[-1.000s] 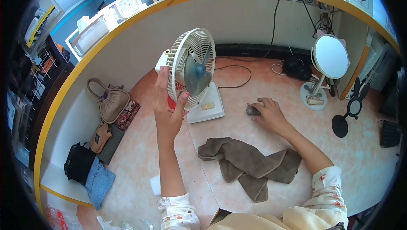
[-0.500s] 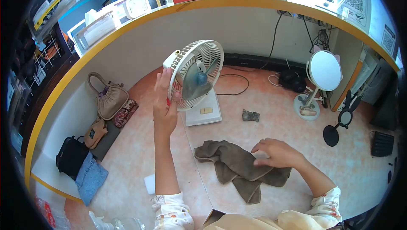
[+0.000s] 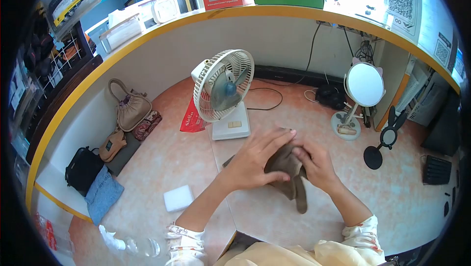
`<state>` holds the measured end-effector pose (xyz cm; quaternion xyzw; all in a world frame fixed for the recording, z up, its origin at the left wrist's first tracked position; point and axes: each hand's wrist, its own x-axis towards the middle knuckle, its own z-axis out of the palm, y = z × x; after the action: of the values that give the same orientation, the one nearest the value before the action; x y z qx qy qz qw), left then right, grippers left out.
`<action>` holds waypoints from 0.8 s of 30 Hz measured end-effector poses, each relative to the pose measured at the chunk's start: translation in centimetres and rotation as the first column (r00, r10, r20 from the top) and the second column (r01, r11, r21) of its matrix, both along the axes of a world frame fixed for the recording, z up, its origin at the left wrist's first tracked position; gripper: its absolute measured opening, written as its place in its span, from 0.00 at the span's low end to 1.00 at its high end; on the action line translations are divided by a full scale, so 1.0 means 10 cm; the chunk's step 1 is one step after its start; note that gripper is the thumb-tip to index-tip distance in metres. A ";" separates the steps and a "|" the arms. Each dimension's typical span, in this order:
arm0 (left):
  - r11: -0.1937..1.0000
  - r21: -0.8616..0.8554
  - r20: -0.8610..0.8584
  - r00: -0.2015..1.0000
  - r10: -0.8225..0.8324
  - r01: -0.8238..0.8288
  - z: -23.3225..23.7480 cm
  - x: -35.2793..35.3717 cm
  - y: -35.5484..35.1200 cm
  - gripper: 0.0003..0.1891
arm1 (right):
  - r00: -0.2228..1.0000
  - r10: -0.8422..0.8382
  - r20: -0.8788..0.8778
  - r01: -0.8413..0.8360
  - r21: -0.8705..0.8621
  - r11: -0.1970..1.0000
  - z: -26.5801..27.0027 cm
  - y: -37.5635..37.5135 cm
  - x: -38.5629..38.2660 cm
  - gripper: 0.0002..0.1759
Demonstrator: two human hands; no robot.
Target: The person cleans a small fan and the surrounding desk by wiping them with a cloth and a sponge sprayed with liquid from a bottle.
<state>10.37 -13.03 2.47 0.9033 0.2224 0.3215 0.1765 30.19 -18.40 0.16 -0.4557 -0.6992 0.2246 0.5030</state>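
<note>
A brown cloth (image 3: 287, 165) is bunched up between my hands at the middle of the desk, with one end hanging toward me. My left hand (image 3: 252, 160) lies against its left side, thumb and fingers spread apart. On the right side, my right hand (image 3: 316, 163) has its fingers and thumb closed on the cloth. Beyond them stands a small white fan (image 3: 224, 89) on a square base, its grille tilted. A red packet (image 3: 192, 119) lies beside the fan base. A white block (image 3: 178, 198) rests left of my left forearm.
At the left are a beige handbag (image 3: 133, 111), a black pouch (image 3: 82, 170) and blue folded denim (image 3: 104, 193). A clear spray bottle (image 3: 140, 246) lies near the front. A round mirror (image 3: 364, 84) and a black mirror (image 3: 388, 137) stand at the right.
My left hand has left the fan and come to the cloth. My right hand has gripped the cloth, which is now raised and bunched. The red packet and white block show more fully.
</note>
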 end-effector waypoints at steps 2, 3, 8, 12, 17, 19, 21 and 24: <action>0.982 -0.189 0.124 0.992 0.019 0.005 -0.15 0.00 -0.01 0.30 | 1.000 -0.020 -0.015 0.022 0.091 0.996 0.02 -0.04 0.00 0.12; 0.993 -0.122 0.116 0.993 0.020 -0.006 -0.13 -0.02 -0.03 0.27 | 0.999 -0.029 -0.021 0.032 0.137 0.990 0.03 -0.06 0.00 0.15; 0.991 -0.097 0.139 0.985 0.102 -0.089 0.04 -0.23 -0.12 0.16 | 0.941 -0.026 0.337 -0.030 0.161 0.987 0.26 -0.35 0.00 0.31; 0.893 -0.450 0.209 0.971 0.117 -0.010 0.07 -0.27 -0.20 0.13 | 0.957 0.107 0.269 -0.126 0.053 0.991 0.26 -0.36 0.26 0.21; 0.906 -0.421 0.322 0.941 0.099 0.049 -0.15 -0.22 -0.22 0.14 | 0.925 0.029 0.379 -0.123 0.226 0.966 0.48 -0.36 0.35 0.13; 0.959 -0.262 0.121 0.982 0.145 -0.110 -0.15 -0.29 -0.24 0.15 | 0.939 -0.031 0.344 -0.052 0.228 0.972 0.50 -0.38 0.28 0.14; 0.984 -0.044 0.050 0.983 0.177 -0.174 -0.12 -0.30 -0.27 0.17 | 0.926 -0.114 0.360 0.024 0.246 0.969 0.51 -0.39 0.20 0.13; 0.978 0.159 0.173 0.979 0.110 -0.138 0.00 -0.19 -0.45 0.22 | 0.939 -0.082 0.334 -0.016 0.282 0.959 0.41 -0.38 0.05 0.10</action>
<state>8.51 -17.51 2.48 0.8700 0.2350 0.4227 0.0961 30.70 -22.23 4.23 -0.4237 -0.7929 0.0319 0.4368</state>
